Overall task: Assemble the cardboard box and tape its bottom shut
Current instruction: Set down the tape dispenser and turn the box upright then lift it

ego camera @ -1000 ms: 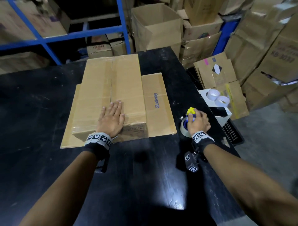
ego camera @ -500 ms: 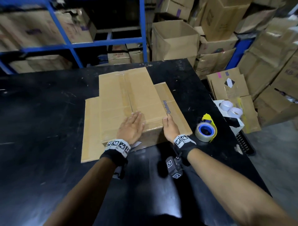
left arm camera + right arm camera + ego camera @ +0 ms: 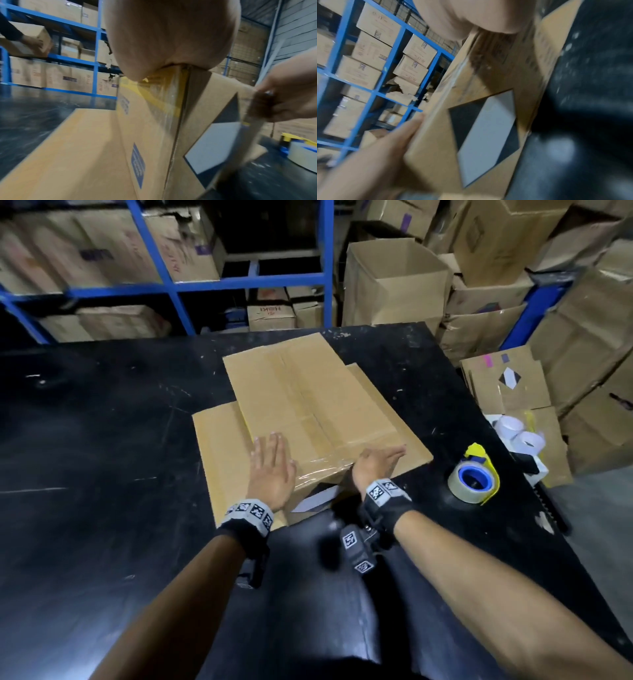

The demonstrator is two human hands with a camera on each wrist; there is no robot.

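Clear tape [image 3: 325, 469] sits between both hands' flat, straight fingers; left hand [image 3: 272, 470] and right hand [image 3: 376, 465] should rub it down over the box [image 3: 308, 405] edge firmly.

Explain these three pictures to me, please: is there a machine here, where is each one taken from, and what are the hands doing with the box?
There is no machine: a person works with bare hands and wears three cameras. The wide picture comes from one on the head, looking down at a black table. The other two come from cameras strapped to the wrists, so each shows the box very close and blurred.

On the table stands a cardboard box with clear tape along its top seam, resting on a flat sheet of cardboard. To the right lies a tape dispenser, which nobody holds.

The left hand lies flat on the box top. The right hand rests with straight fingers at the box's near right edge. Neither hand grips anything.
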